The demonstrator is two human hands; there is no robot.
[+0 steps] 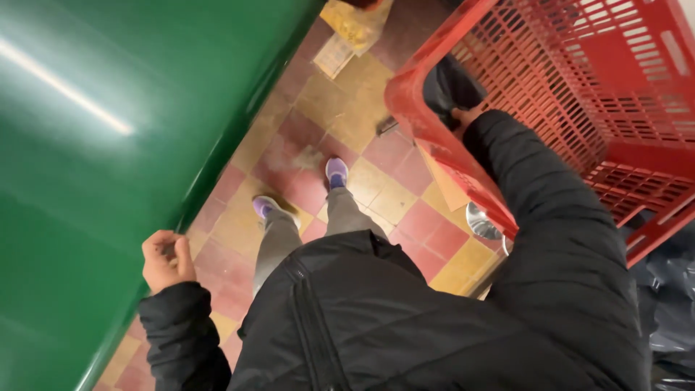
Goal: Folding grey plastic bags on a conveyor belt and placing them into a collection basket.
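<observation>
Now | left hand (165,259) on green panel (87,181) edge | right hand (463,116) inside red crate (579,94)

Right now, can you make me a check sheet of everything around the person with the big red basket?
Surface: checkered floor of red and yellow tiles, scuffed and stained.
Job's things: red plastic crate, slatted, tilted, held at its rim.
Clutter: flattened cardboard pieces on the floor at the top; a shiny metal round thing under the crate, kind unclear.
Hands: left hand curled against the edge of the green panel; right hand mostly hidden, gripping the crate's rim.
Cables: nothing seen.
Surroundings: purple shoes, grey trousers, black puffy jacket; dark plastic bag at the right edge.
</observation>
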